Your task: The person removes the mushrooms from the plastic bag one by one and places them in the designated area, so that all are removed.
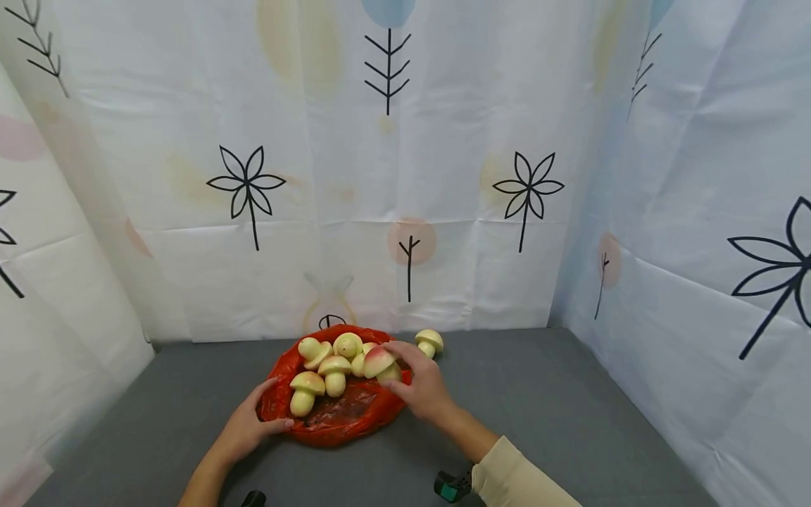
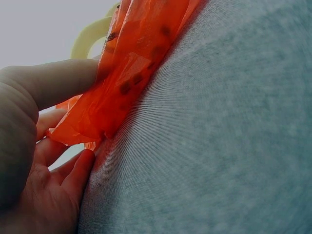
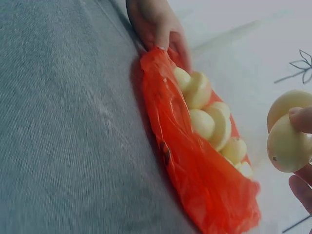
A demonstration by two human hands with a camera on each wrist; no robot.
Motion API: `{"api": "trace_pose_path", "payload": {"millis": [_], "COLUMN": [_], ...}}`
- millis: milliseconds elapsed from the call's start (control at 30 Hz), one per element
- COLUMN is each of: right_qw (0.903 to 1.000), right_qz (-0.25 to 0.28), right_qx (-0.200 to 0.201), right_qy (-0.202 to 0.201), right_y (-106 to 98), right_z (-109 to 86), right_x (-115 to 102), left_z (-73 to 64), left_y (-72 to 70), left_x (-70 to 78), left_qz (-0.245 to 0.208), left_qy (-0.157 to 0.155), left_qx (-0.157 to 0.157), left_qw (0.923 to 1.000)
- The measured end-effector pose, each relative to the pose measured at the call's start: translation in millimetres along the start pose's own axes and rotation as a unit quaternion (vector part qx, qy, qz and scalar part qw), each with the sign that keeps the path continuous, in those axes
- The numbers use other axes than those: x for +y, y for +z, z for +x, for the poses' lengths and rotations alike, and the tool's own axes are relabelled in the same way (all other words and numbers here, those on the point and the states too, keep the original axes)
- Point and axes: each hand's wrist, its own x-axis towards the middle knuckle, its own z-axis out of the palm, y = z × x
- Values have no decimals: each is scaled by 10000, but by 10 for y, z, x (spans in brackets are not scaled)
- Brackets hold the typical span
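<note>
A red plastic bag (image 1: pixel 329 438) lies wide open on the grey table, with several pale yellow toy mushrooms (image 1: pixel 334 373) in it, some with pinkish caps. At its left edge my left hand (image 1: pixel 247 428) grips the rim; in the left wrist view the thumb lies along the outside of the red plastic (image 2: pixel 131 73). My right hand (image 1: pixel 427 387) pinches a mushroom with a pink-tinged cap (image 1: pixel 378 360) between thumb and fingers over the bag's right side. In the right wrist view this held mushroom (image 3: pixel 287 146) is up off the bag.
One more mushroom (image 1: pixel 430 341) stands on the table (image 1: pixel 507 401) behind the bag's right end, beyond my right hand. A patterned white cloth (image 1: pixel 443 141) hangs behind and at both sides. A black device with a green face (image 1: pixel 451 487) shows by the right sleeve.
</note>
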Motion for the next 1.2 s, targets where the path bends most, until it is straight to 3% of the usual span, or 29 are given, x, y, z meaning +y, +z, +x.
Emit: {"api": "trace_pose_path", "payload": {"millis": [267,767,1000,1200], "right_qw": [9985,9882,9817,9678], "right_qz": [303,-31,-533,-965], "right_qx": [183,352,353,290], "right_qy": [416,1489,1795,2307], "right_y": [-187,-508,-614,-694], "right_z": [-129,-390,-461,-492], "right_x": [140,502,696,865], "left_z": [-12,-27,-21,-13], "left_y": [-7,-11,-3,-1], "left_x": [-13,-35,-30,-2], "left_qz": [-53,-75,-98,-99], "left_qy": [64,31,-18,6], "left_qx": [-36,24,-5,-13], "left_qw": [10000,10000,9999,10000]}}
